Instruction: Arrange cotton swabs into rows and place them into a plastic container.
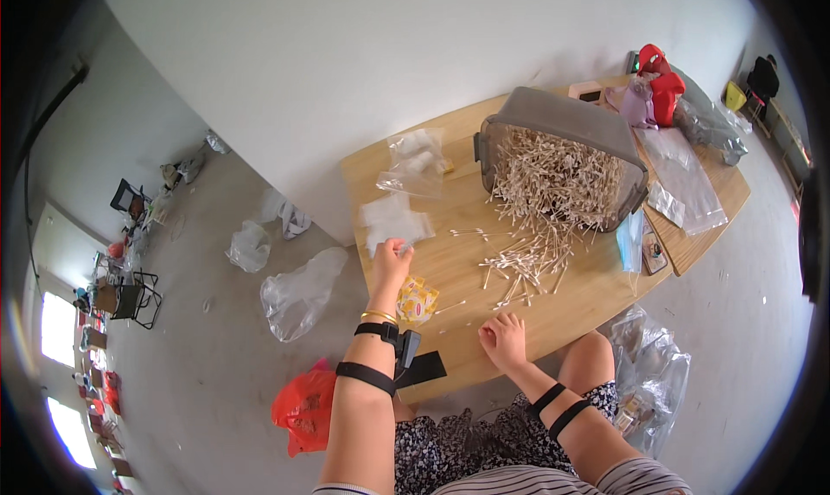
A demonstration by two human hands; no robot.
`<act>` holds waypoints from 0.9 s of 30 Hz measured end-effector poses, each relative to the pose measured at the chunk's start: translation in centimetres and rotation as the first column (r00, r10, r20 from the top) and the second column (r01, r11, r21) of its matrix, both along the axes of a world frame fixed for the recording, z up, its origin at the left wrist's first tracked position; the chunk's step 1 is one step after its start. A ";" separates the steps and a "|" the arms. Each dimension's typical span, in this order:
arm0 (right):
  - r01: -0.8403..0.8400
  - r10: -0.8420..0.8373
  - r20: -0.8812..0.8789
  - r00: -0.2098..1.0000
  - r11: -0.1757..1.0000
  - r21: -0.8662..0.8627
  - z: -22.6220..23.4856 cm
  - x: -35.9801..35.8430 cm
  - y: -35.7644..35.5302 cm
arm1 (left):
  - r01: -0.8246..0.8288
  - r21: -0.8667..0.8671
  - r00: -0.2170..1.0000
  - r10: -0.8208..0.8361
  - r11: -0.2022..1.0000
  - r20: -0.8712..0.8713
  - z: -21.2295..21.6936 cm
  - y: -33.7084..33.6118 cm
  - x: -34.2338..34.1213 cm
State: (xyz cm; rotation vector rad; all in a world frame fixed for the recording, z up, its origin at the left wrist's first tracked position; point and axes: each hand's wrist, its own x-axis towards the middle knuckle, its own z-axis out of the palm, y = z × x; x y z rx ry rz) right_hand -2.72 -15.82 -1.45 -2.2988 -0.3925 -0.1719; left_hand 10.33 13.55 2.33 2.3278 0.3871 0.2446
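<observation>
My left hand (393, 257) pinches the near edge of a clear plastic bag in a small stack of thin clear bags (393, 221) on the wooden table. Just below that hand lies a yellow-and-white patterned packet (417, 300). At the table's front edge rests my right hand (503, 339), fingers curled in; whether anything is inside them is hidden. Beyond it, a loose heap of cotton swabs (532, 266) spreads over the tabletop. The heap spills from a grey plastic bin (562, 110) tipped on its side, its mouth full of swabs.
Another clear bag with white contents (415, 159) lies at the back left of the table (467, 201). A blue face mask (629, 240), a phone (654, 251) and flat plastic bags (687, 179) are at the right. On the floor sit a red bag (304, 408) and crumpled clear bags (303, 292).
</observation>
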 end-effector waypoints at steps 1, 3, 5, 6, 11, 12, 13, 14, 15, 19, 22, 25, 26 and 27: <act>0.018 -0.017 0.033 0.999 1.000 -0.024 0.4 -0.1 0.0 | -0.011 0.011 0.999 0.012 1.000 -0.031 0.4 -0.6 1.1; 0.035 -0.031 0.082 0.996 0.999 -0.042 1.0 -0.5 0.9 | -0.001 0.167 1.000 0.001 0.986 -0.001 -0.3 -0.1 2.7; 0.036 -0.034 0.066 0.997 0.999 -0.035 1.3 -0.2 1.2 | 0.023 0.308 0.999 -0.029 0.951 0.014 -1.2 -0.9 3.9; 0.042 -0.040 0.066 0.997 0.998 -0.040 1.3 -0.1 0.7 | 0.015 0.445 0.996 -0.051 0.895 0.067 -0.7 -2.8 4.6; 0.035 -0.034 0.046 0.998 0.999 -0.022 1.5 0.2 0.7 | 0.039 0.644 0.993 -0.102 0.764 0.061 -0.2 -4.4 5.5; 0.039 -0.038 0.047 0.998 0.999 -0.011 1.5 0.3 0.6 | 0.043 0.657 0.995 -0.093 0.752 0.042 -0.1 -4.9 5.5; 0.048 -0.047 0.042 0.998 0.999 -0.012 1.4 0.3 0.5 | 0.046 0.670 0.996 -0.085 0.741 0.025 0.1 -5.3 5.5; 0.040 -0.040 0.041 0.998 0.999 -0.008 1.5 0.2 0.5 | 0.048 0.675 0.996 -0.085 0.737 0.022 -0.2 -4.8 5.4; 0.033 -0.033 0.041 0.999 0.999 -0.003 1.5 0.2 0.5 | 0.071 0.684 0.994 -0.111 0.726 0.015 -0.4 -4.2 5.4; 0.039 -0.039 0.049 0.998 0.999 0.008 1.6 0.2 0.5 | 0.150 0.738 0.966 -0.257 0.658 0.033 -1.0 -2.7 5.1; 0.033 -0.034 0.046 0.998 0.999 0.019 1.6 0.0 0.8 | 0.159 0.735 0.958 -0.282 0.659 0.045 -0.9 -1.8 4.8; 0.039 -0.040 0.062 0.997 0.999 0.019 1.5 0.0 0.7 | 0.092 0.553 0.969 -0.202 0.828 0.141 0.3 -1.9 4.1; 0.040 -0.041 0.060 0.997 0.999 0.014 1.3 0.0 0.8 | 0.086 0.557 0.969 -0.199 0.826 0.144 0.9 -1.9 3.7; 0.037 -0.037 0.060 0.997 0.999 0.011 1.3 0.0 1.0 | -0.017 0.436 0.964 -0.101 0.900 0.246 1.6 -1.8 3.0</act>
